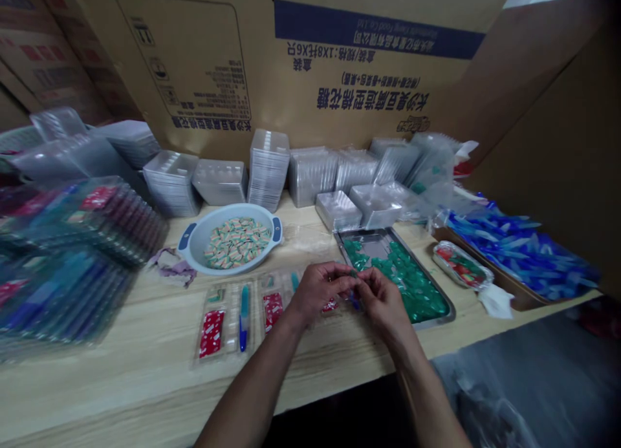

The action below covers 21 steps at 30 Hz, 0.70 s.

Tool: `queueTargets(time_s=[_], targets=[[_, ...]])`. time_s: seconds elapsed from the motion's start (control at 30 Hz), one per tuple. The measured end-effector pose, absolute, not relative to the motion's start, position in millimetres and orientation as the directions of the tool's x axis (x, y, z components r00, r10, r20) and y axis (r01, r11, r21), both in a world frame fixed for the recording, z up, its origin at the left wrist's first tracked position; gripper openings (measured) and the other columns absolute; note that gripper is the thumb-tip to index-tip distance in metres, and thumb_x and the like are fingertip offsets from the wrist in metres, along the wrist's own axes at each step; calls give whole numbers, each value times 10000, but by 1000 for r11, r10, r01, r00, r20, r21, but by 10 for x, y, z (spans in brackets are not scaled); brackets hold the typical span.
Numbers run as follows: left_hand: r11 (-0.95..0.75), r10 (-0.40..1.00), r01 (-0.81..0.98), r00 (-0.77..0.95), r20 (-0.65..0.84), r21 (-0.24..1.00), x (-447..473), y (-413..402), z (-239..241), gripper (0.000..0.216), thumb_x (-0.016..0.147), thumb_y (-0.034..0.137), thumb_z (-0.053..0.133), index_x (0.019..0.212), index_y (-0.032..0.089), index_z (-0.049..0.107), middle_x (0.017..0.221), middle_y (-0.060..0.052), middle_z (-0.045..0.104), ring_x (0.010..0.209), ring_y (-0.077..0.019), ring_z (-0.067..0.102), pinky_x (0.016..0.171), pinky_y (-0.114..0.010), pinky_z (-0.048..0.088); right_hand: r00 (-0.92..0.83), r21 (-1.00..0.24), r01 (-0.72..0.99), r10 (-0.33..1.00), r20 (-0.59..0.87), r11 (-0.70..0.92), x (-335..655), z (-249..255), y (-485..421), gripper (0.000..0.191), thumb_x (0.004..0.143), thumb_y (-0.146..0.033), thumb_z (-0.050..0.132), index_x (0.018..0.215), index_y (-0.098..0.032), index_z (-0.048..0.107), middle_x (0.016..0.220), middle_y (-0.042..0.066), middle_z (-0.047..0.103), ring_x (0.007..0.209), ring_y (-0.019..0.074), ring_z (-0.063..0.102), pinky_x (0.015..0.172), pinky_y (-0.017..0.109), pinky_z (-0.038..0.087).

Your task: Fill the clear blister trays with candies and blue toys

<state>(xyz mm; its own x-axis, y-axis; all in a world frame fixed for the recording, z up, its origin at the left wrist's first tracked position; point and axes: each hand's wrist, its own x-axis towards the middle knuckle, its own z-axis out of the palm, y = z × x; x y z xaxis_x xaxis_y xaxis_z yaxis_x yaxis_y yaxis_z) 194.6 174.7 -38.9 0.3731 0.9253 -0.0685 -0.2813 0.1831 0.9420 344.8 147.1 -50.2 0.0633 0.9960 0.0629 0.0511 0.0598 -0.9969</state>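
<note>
My left hand (pixel 320 291) and my right hand (pixel 385 302) meet over the table, thumbs and fingers pinched together. Between their fingertips is a small dark green piece (pixel 354 274), mostly covered by the fingers. Below them lie clear plastic trays (pixel 198 344) in a row, partly hidden by my left hand and forearm. The leftmost holds a red patterned packet (pixel 212 333), a small green-edged piece (pixel 216 295) and a blue knife-shaped piece (pixel 243 319). Beside my right hand, a metal tray (pixel 449 311) carries many glossy green pieces (pixel 412 286).
A pale blue basin (pixel 191 257) holds small striped pieces. Clear empty trays (pixel 269 170) stand stacked along a large carton (pixel 266 66). Filled trays (pixel 97 228) are piled left. At right are a box of blue pieces (pixel 524 251) and a foil-like container (pixel 463 266). A crumpled cloth (pixel 172 267) lies nearby.
</note>
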Motion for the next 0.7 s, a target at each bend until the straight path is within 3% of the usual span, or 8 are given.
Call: queueTargets(time_s=[0.13, 0.23, 0.4, 0.53, 0.6, 0.7], targets=[[174, 953, -223, 284, -107, 959, 2057, 1730, -474, 475, 584, 495, 884, 825, 120, 722, 646, 2, 639, 528, -97, 530, 542, -241, 423, 156, -987, 142, 983, 98, 76, 3471, -627, 1456, 304, 830, -500, 670, 841, -217, 557, 677, -17, 572, 587, 138, 489, 538, 253, 385], [169, 947, -206, 304, -101, 964, 2047, 1721, -475, 429, 610, 487, 875, 747, 128, 683, 588, 31, 579, 504, -78, 475, 513, -223, 371, 171, -991, 102, 980, 101, 84, 3469, -607, 1447, 311, 815, -497, 685, 854, -216, 557, 644, -36, 540, 558, 127, 471, 517, 244, 365], [175, 944, -428, 329, -28, 887, 2002, 1699, -393, 363, 645, 420, 874, 729, 133, 668, 675, 11, 606, 634, -85, 525, 640, -221, 421, 118, -996, 38, 989, 88, 84, 3447, -474, 1466, 312, 819, -507, 674, 831, -220, 553, 646, -24, 558, 561, 136, 501, 523, 250, 392], [161, 979, -455, 189, -82, 876, 2014, 1711, -364, 368, 617, 414, 885, 732, 146, 660, 647, 22, 601, 595, -81, 511, 597, -218, 405, 0, -933, 284, 973, 230, 221, 3476, -385, 1480, 181, 917, -378, 566, 1009, -223, 575, 847, 22, 627, 742, 169, 594, 678, 286, 480], [140, 984, -393, 155, -85, 909, 1998, 1731, -363, 368, 611, 415, 883, 734, 143, 667, 645, 22, 612, 589, -82, 516, 585, -216, 401, -90, -858, 412, 951, 296, 307, 3486, -320, 1469, 254, 923, -306, 535, 1161, -222, 558, 1001, 58, 648, 875, 195, 625, 790, 326, 504], [121, 980, -332, 191, -59, 936, 1942, 1760, -363, 367, 671, 463, 830, 752, 130, 698, 658, 0, 641, 599, -93, 543, 607, -227, 425, -184, -718, 581, 921, 342, 383, 3460, -195, 1443, 260, 903, -238, 513, 1155, -199, 563, 1005, 82, 660, 890, 218, 635, 814, 353, 503]])
